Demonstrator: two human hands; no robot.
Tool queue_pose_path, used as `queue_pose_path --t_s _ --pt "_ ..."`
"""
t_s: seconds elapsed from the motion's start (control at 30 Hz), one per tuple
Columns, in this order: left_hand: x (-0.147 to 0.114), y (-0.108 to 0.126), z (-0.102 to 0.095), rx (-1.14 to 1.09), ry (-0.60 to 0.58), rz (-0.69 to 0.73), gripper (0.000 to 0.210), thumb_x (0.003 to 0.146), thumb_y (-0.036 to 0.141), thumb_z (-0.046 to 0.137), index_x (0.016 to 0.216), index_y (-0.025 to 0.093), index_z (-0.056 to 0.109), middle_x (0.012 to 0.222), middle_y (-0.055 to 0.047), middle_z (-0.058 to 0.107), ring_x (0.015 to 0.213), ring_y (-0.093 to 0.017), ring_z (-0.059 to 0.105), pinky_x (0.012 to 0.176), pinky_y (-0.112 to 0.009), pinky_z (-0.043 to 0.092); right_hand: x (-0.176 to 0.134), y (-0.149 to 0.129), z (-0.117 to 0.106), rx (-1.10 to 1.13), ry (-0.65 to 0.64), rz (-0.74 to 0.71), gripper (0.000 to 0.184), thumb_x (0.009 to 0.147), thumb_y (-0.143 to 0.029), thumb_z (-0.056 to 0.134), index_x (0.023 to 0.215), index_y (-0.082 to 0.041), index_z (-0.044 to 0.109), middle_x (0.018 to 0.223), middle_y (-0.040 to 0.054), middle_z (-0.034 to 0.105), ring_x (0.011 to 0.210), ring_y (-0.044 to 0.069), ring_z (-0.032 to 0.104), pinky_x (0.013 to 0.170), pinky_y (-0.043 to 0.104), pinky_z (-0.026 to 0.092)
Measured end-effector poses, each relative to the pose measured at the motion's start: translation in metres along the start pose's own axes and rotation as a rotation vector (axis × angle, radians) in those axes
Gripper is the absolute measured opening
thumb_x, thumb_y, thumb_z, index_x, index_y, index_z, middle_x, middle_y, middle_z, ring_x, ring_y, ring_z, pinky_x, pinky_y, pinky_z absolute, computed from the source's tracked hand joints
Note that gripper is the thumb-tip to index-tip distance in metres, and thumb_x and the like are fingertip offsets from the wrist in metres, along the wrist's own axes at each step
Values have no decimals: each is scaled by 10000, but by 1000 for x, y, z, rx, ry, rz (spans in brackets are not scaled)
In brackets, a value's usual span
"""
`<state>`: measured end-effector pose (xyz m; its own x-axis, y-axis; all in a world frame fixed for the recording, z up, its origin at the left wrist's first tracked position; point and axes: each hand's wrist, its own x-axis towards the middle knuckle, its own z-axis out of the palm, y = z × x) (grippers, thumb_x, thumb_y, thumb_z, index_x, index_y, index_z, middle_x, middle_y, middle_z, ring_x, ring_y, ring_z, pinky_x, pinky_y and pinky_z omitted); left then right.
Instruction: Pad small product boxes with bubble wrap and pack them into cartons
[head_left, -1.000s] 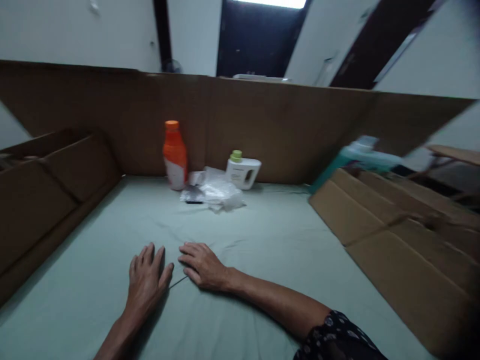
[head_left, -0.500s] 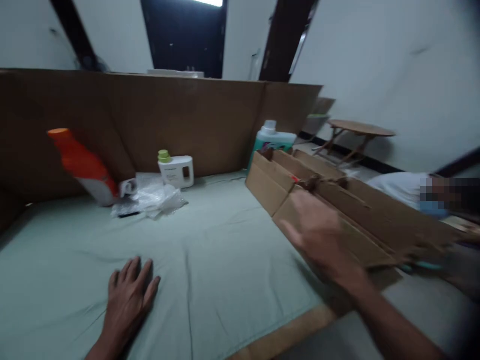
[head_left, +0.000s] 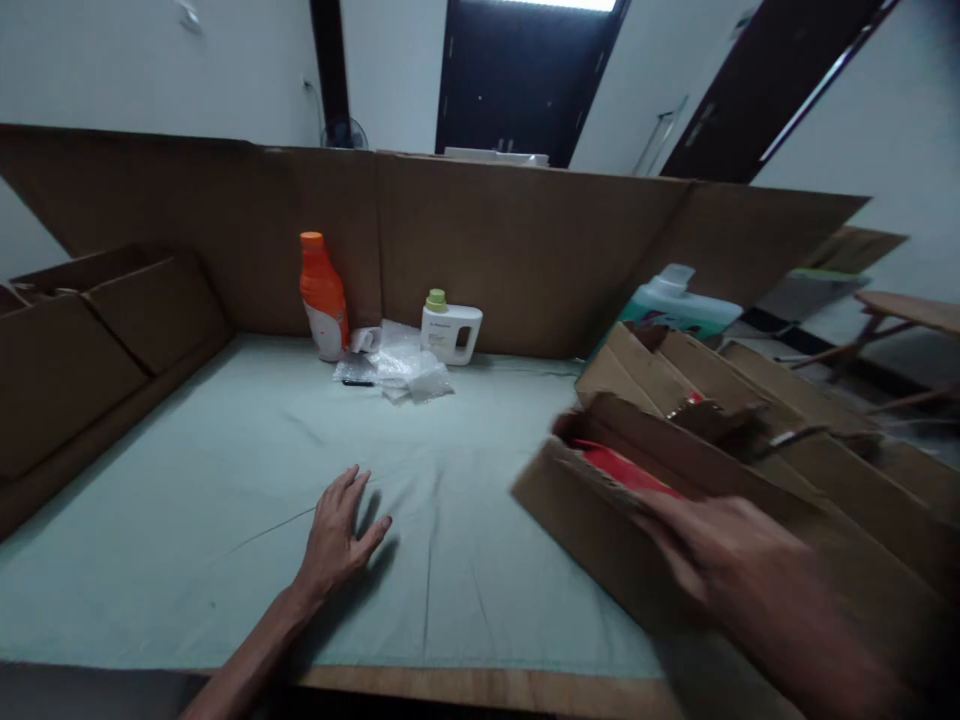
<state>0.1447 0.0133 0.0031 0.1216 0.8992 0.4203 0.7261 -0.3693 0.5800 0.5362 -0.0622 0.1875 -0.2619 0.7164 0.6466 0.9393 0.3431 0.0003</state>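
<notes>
On the right, my right hand [head_left: 739, 555] grips the near wall of a long open cardboard box [head_left: 592, 535], which sits askew in front of other cardboard boxes. Inside it shows something red and flat [head_left: 619, 466]; its kind is not clear. Motion blurs the right hand, and part of the grip is hidden. My left hand [head_left: 339, 530] hovers low over the pale green cloth [head_left: 247, 480], fingers apart and holding nothing. Further back are a white bottle with a green cap [head_left: 442, 332], crumpled bubble wrap [head_left: 409, 365] and an orange bottle [head_left: 324, 300].
Tall cardboard panels [head_left: 525, 255] stand along the table's back. More cardboard boxes [head_left: 847, 480] line the right side, with a teal liquid bottle [head_left: 686, 308] behind them. At left stands another cardboard box [head_left: 67, 370]. The table's wooden front edge [head_left: 480, 688] shows below.
The view has swung left. My right hand, earlier over the right-hand boxes, now grips an open box beside them, nearer to me. My left hand has risen off the cloth.
</notes>
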Motion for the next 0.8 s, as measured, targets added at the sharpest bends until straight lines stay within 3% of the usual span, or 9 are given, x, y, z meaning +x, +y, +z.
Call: queue_pose_path --t_s 0.07,0.13,0.23,0.33,0.4,0.5,0.57,0.67,0.8 --pt "-10 10 -6 -94 -7 -28 661 886 462 606 1468 184 460 1485 -184 521 1387 -334 491 1128 -556 426 29 -46 7 49 -92 -191 260 981 -257 486 1036 -288 739 674 41 701 590 204 575 607 354 411" --pt "-16 19 -15 -156 -9 -61 704 869 459 625 1488 195 420 1491 -175 515 1400 -324 483 1138 -537 424 51 -78 13 155 -163 -303 265 981 -203 499 1109 -277 719 780 33 748 670 194 639 723 368 476" --pt "-23 26 -31 -207 -8 -130 613 835 463 638 1374 194 524 1370 -156 608 1309 -327 565 1076 -513 486 58 -90 13 292 -126 -337 245 959 -259 597 1185 -308 679 988 28 780 878 215 712 912 426 504" --pt "-31 21 -45 -225 17 -223 489 805 462 645 1219 204 608 1224 -122 679 1182 -318 640 1000 -478 538 37 -66 16 322 101 -48 228 930 -272 646 1147 -325 687 980 22 770 897 223 719 899 414 535" --pt "-37 18 -50 -213 44 -289 497 777 471 664 1197 209 616 1196 -111 692 1149 -315 652 991 -466 540 14 -46 29 334 119 198 184 929 -295 642 1101 -310 704 977 28 764 888 220 725 860 378 561" --pt "-42 18 -53 -188 64 -379 505 731 494 696 1146 213 631 1096 -96 714 1048 -307 680 937 -444 559 -17 -34 66 432 -117 385 331 898 -395 647 1203 -272 678 1040 58 767 887 235 740 827 367 600" --pt "-40 23 -53 -199 35 -411 403 726 491 693 1023 223 650 948 -70 717 890 -276 694 823 -405 585 -31 -41 97 514 -284 404 481 848 -437 650 1283 -230 648 1097 95 762 920 270 743 822 396 618" --pt "-34 33 -50 -226 -35 -410 246 768 473 630 836 237 647 743 -40 667 688 -230 647 675 -363 577 -39 -60 136 620 -473 416 466 823 -430 632 1237 -224 683 1147 123 754 1016 330 730 847 454 620" --pt "-34 41 -45 -204 -33 -429 231 798 474 578 742 257 635 660 -39 622 621 -224 611 649 -373 578 -49 -71 161 744 -475 517 420 815 -457 661 1192 -277 708 1078 120 762 1087 378 698 862 504 611"
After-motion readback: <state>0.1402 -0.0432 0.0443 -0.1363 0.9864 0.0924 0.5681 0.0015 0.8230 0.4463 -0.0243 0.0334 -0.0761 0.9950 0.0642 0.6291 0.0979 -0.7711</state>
